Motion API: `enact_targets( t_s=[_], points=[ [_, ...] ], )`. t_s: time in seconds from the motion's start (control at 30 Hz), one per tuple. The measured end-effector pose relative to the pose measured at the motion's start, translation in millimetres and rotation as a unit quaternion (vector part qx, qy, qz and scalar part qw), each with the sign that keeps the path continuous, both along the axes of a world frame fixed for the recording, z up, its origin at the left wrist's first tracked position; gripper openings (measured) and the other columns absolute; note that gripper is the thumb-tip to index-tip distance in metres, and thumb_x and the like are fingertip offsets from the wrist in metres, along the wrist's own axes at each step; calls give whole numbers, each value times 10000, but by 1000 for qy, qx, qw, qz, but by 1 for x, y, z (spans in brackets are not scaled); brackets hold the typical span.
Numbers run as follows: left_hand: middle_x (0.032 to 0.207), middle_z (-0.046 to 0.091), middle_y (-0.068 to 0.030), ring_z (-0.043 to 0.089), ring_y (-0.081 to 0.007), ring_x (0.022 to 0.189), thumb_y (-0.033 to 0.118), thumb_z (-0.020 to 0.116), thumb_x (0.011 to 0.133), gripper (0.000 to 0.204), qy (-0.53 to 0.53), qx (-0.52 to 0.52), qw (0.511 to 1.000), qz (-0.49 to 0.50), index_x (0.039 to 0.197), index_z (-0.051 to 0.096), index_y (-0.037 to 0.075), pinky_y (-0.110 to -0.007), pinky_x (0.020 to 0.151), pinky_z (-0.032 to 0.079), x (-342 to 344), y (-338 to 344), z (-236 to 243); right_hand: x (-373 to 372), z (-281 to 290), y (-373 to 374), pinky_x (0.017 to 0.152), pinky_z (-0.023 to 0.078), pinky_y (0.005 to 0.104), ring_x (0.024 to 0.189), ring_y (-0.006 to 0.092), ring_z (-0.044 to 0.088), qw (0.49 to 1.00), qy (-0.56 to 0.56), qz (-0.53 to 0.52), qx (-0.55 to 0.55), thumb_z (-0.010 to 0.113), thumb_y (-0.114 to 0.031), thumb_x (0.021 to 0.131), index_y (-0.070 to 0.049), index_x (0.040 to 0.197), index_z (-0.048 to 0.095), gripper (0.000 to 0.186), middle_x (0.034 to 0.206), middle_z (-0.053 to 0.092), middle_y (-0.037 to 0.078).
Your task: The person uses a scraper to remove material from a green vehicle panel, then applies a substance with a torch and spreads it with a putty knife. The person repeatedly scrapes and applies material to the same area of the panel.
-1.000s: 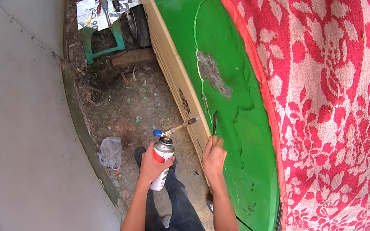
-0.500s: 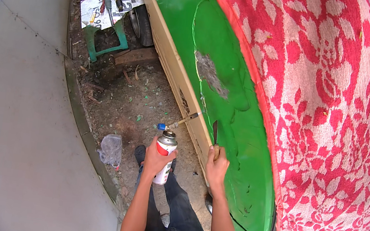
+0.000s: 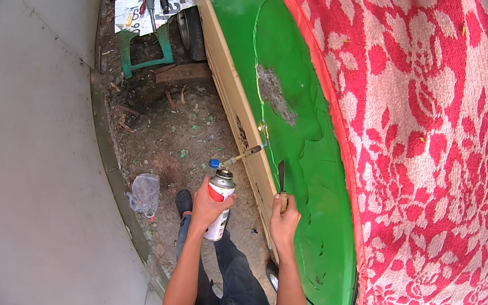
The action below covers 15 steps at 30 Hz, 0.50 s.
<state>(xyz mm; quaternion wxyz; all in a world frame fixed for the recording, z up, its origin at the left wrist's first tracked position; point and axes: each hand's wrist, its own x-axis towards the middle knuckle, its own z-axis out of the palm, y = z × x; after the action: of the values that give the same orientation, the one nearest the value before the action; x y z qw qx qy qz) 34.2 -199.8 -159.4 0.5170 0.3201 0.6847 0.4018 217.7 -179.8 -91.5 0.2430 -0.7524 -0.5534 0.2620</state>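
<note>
My left hand [image 3: 208, 204] is closed around a white and red gas canister [image 3: 219, 224]. A blow torch head [image 3: 234, 160] with a blue knob is fitted on top. Its nozzle points up and right at the seam between the green vehicle panel [image 3: 294, 153] and the tan lower trim [image 3: 233, 98]; a small yellowish glow shows on the seam just beyond the tip. In my right hand [image 3: 285, 219], the wooden handle of a scraper [image 3: 281, 173] is gripped, its dark blade over the green panel. Farther along the panel is a rough grey patch [image 3: 275, 96] with the paint gone.
A red and white flowered cloth [image 3: 429, 166] covers the vehicle on the right. A pale curved wall [image 3: 19, 152] runs along the left. Ahead, a green stool [image 3: 144, 63] stands by a white board [image 3: 127, 14] bearing several hand tools, near a wheel [image 3: 192, 33]. A plastic bag [image 3: 144, 193] lies on the ground.
The view has shifted slightly. A small yellowish glow now shows on the seam beyond the torch nozzle. Both hands keep their grip on the canister and the scraper.
</note>
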Motion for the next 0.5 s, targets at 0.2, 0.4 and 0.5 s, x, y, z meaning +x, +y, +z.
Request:
enact_targets(
  t_s=[0.2,0.4,0.5],
  points=[
    [908,722,-126,694,-191,824,199,854,709,462,14,-3,1000,0,1032,591,-1,-345,782,536,2,-1,0,5,-8,-1,546,411,378,541,201,454,1000,-13,12,24,608,-256,992,22,918,612,288,606,497,122],
    [907,722,-131,699,-198,826,196,852,706,453,12,-5,1000,-8,1014,583,1,-350,776,539,5,-4,-2,6,0,0,728,494,467,760,424,639,999,-9,-6,-40,615,-210,970,52,1014,627,265,816,638,271],
    [918,724,-133,703,-204,835,195,852,705,445,21,-11,1000,-16,1006,581,9,-353,780,539,6,-8,-4,7,2,0,735,494,470,773,427,641,999,-5,-9,-45,613,-215,971,50,1026,629,271,827,640,272]
  ],
)
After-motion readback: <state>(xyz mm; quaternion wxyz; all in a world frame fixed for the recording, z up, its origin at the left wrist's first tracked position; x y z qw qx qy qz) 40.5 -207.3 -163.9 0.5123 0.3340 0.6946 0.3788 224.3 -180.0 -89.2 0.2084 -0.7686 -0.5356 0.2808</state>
